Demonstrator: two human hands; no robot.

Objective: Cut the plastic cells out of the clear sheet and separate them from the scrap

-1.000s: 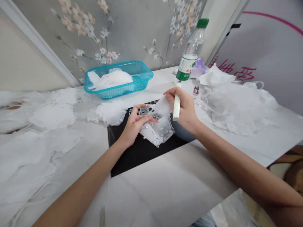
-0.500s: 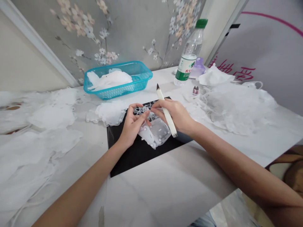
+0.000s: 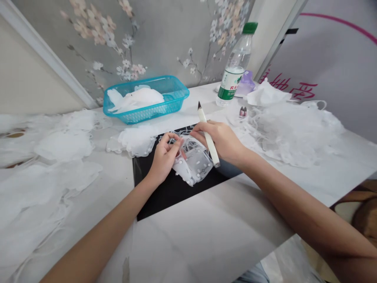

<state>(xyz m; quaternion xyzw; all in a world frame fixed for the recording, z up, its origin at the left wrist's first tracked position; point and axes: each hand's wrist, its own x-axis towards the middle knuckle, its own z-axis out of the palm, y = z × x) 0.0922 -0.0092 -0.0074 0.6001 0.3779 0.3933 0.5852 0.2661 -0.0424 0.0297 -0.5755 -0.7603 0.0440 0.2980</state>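
Observation:
On the black mat (image 3: 159,196) lies a white lacy sheet with rows of small dots (image 3: 198,163), crumpled and partly folded. My left hand (image 3: 165,161) rests on its left side, with thumb and fingers pinched together on the lace. My right hand (image 3: 219,141) sits just to the right, its fingertips at the upper edge of the sheet. That hand grips a slim white-handled craft knife (image 3: 202,120), whose dark tip points up and away from the lace. The fingers hide part of the sheet.
A white lace piece (image 3: 135,140) lies at the mat's far edge. Heaps of white lace (image 3: 59,145) cover the table's left; another (image 3: 291,133) lies right. Behind stand a blue basket (image 3: 147,114) holding white material and a green-capped water bottle (image 3: 234,74).
My right hand has come down from holding up a flap and now lies lower, with the knife tilted tip-up. My left fingers have drawn closer together on the lace.

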